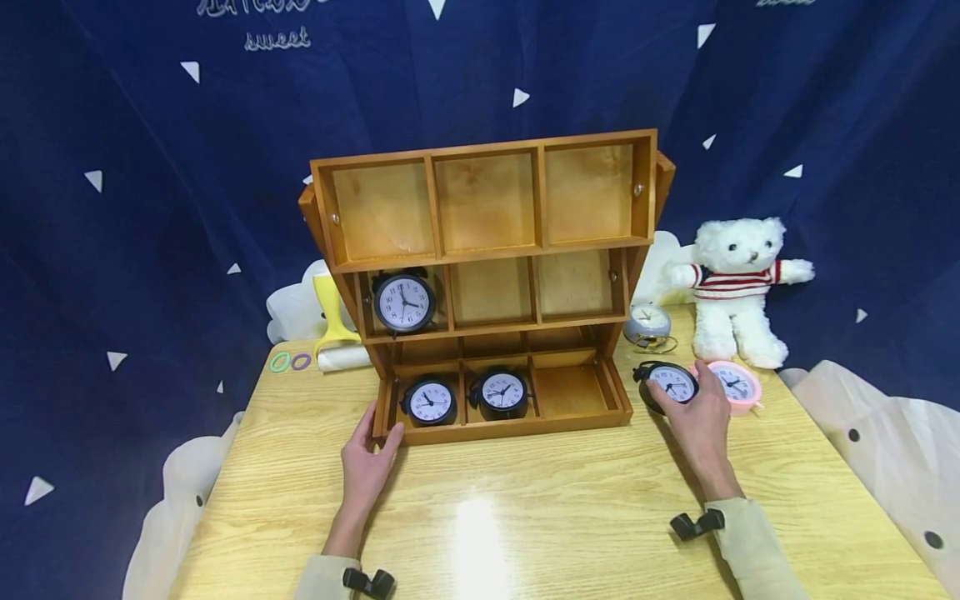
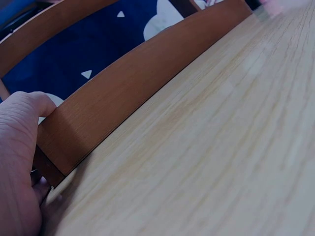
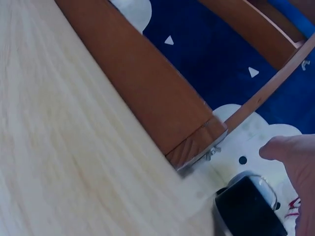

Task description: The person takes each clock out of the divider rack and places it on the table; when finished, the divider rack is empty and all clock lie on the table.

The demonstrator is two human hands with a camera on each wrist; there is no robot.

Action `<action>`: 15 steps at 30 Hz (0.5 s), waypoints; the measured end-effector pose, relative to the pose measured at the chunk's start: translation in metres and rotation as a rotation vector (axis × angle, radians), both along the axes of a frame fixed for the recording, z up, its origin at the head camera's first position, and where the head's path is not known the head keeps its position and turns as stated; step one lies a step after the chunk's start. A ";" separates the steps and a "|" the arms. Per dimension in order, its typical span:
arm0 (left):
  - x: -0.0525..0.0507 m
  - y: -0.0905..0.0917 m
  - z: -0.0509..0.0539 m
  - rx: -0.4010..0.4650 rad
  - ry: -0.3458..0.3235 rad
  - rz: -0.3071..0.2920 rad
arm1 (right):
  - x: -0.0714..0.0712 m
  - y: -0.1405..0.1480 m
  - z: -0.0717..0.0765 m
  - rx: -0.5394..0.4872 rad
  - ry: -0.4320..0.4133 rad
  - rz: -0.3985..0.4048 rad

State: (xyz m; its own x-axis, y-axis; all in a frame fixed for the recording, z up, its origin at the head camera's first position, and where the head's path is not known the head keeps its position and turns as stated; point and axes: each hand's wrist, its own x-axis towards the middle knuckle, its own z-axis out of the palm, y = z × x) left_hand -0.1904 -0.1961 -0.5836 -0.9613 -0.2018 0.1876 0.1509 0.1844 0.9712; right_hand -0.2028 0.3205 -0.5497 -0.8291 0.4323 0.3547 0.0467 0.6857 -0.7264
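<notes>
My left hand (image 1: 363, 467) holds the lower left front corner of a wooden shelf (image 1: 502, 432). In the left wrist view its thumb (image 2: 42, 103) lies over the front board. My right hand (image 1: 703, 421) spreads around a black alarm clock (image 1: 671, 383) right of the shelf; in the right wrist view, the thumb (image 3: 275, 147) is apart from a dark object below it. Beside this hand lies a pink alarm clock (image 1: 733, 385). The bottom row holds one black clock (image 1: 431, 402) at left and another (image 1: 502, 392) in the middle; a third (image 1: 403, 302) sits in the middle row's left compartment.
Behind the right hand stand a grey alarm clock (image 1: 647, 323) and a white teddy bear (image 1: 742, 287). Left of the shelf are a yellow-handled roller (image 1: 333, 321), a green ring (image 1: 280, 362) and a purple ring (image 1: 301, 362). A dark blue curtain (image 1: 150, 250) hangs behind.
</notes>
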 end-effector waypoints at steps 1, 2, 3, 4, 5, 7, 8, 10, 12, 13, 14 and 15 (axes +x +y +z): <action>0.000 0.000 0.000 0.002 -0.001 0.001 | 0.000 -0.001 0.002 -0.004 0.012 0.009; -0.001 0.000 0.000 0.005 -0.002 0.002 | -0.001 -0.002 0.005 -0.009 0.023 0.021; -0.001 0.000 0.000 0.007 -0.001 0.003 | -0.001 -0.003 0.007 -0.015 0.027 0.037; -0.001 0.001 0.000 0.009 -0.002 0.005 | -0.001 -0.004 0.010 -0.022 0.024 0.055; -0.001 0.001 0.000 0.011 -0.001 0.005 | -0.001 -0.005 0.013 -0.026 0.022 0.074; -0.001 0.001 0.000 0.013 -0.003 0.007 | 0.000 -0.008 0.019 -0.038 0.007 0.106; -0.002 0.001 0.001 0.014 -0.004 0.007 | 0.000 -0.010 0.021 -0.043 -0.008 0.117; -0.001 0.001 0.001 0.012 -0.004 0.006 | 0.001 -0.012 0.024 -0.040 -0.037 0.130; -0.001 0.001 0.001 0.006 -0.005 0.005 | 0.002 -0.016 0.026 -0.030 -0.060 0.138; -0.001 0.001 0.001 -0.001 -0.005 0.006 | 0.002 -0.017 0.026 -0.018 -0.068 0.143; -0.001 0.001 0.000 -0.008 -0.005 0.007 | 0.002 -0.018 0.026 -0.010 -0.071 0.150; -0.001 0.000 0.000 -0.012 -0.004 0.008 | 0.002 -0.020 0.027 0.000 -0.071 0.159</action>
